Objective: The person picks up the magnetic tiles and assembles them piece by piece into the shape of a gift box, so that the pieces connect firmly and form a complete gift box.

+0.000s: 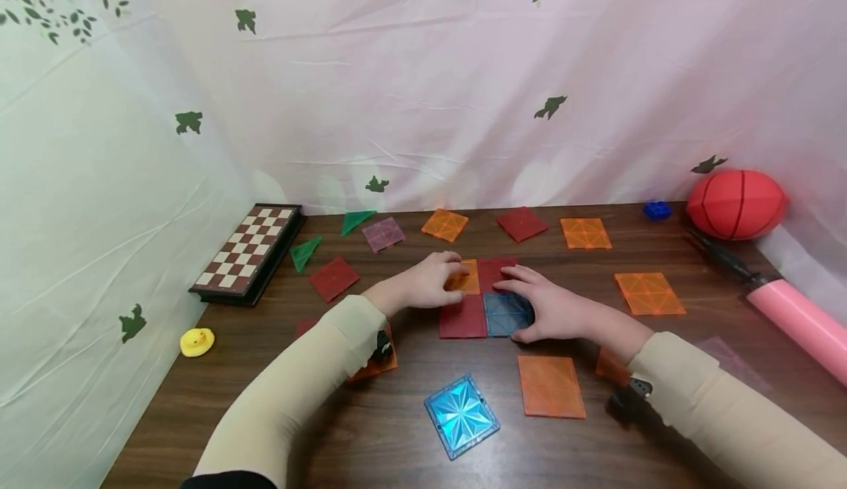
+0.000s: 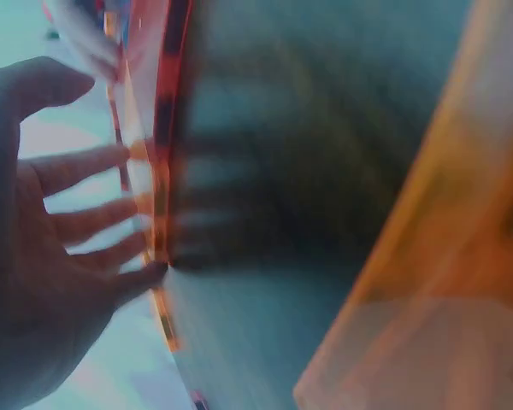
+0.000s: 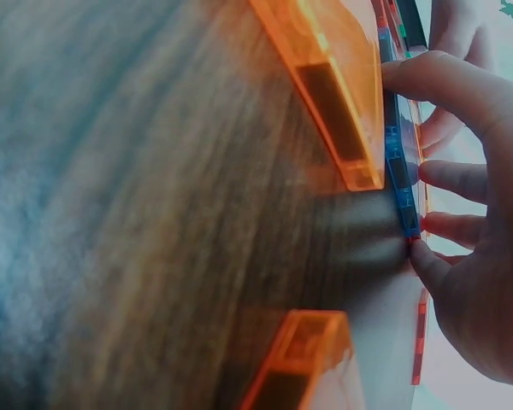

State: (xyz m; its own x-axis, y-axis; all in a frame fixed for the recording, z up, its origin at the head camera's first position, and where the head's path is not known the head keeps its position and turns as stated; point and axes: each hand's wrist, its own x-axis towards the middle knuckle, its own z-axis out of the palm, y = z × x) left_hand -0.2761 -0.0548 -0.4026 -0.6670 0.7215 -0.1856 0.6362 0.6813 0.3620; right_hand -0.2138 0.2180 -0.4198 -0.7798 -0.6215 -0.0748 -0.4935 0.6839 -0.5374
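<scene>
Four square magnetic tiles lie flat on the brown table (image 1: 662, 437), joined in a two-by-two block: an orange tile (image 1: 467, 280), a red tile (image 1: 495, 270), another red tile (image 1: 463, 319) and a blue tile (image 1: 504, 314). My left hand (image 1: 445, 283) rests on the orange tile's left side. In the left wrist view its straight fingers (image 2: 85, 218) touch a tile edge. My right hand (image 1: 529, 301) lies over the blue tile from the right. Its spread fingertips (image 3: 436, 175) touch the edge of the blue tile (image 3: 400, 179).
Loose tiles surround the block: a light blue one (image 1: 461, 415) and an orange one (image 1: 551, 385) in front, several orange, red, purple and green ones behind. A chessboard (image 1: 246, 252) and yellow duck (image 1: 197, 341) sit left. A red ball (image 1: 737, 204) and pink pump (image 1: 790, 312) sit right.
</scene>
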